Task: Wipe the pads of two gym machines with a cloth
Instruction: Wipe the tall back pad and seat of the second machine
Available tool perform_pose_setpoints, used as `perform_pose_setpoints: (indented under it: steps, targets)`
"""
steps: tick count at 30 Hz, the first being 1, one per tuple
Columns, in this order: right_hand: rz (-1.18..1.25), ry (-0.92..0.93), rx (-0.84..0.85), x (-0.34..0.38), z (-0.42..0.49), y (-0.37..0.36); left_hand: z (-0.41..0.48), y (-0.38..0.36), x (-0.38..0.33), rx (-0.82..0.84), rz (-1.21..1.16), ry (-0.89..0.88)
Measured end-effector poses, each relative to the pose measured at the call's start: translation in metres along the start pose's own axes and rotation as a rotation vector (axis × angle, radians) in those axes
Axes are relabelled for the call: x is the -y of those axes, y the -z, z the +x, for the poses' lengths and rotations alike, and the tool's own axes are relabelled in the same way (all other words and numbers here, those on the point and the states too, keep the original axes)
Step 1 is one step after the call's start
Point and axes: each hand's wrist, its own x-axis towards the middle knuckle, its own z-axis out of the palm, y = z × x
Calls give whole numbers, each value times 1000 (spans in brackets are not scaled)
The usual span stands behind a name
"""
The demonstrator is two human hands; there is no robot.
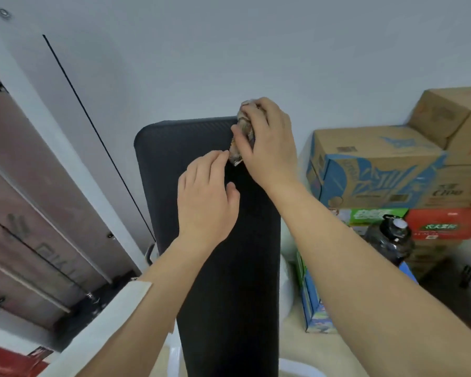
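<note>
A long black pad (174, 164) of a gym bench runs up the middle of the head view, with its rounded far end near the grey wall. My right hand (269, 142) is closed around a crumpled grey-brown cloth (244, 123) and presses it on the pad's far right corner. My left hand (206, 197) rests just below it on the pad, fingers loosely apart, its fingertips touching the cloth's lower end. Most of the cloth is hidden under my right fingers.
Stacked cardboard boxes (375, 164) fill the right side, with a dark water bottle (392, 240) and smaller coloured cartons (316, 311) below them. A white machine frame (52, 137) with a black cable (98, 131) slants along the left.
</note>
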Motion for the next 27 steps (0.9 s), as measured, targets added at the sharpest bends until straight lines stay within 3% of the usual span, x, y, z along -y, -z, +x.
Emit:
perform_pose_setpoints:
  steps: [6, 9, 12, 19, 23, 27]
  targets:
    - [236, -378, -130, -5, -55, 0, -25, -11, 9, 30, 72, -66]
    - [283, -531, -43, -3, -131, -4, -31, -14, 11, 9, 80, -46]
    - [238, -566, 91, -2, -179, -1, -34, -16, 7, 1, 69, -32]
    - [178, -414, -18, -7, -46, 3, -38, -20, 11, -39, 73, 23]
    - [255, -517, -23, -6, -113, -6, -53, -26, 14, -27, 85, 54]
    - [216, -609, 106, -4, -201, -11, -82, -30, 19, 16, 93, 68]
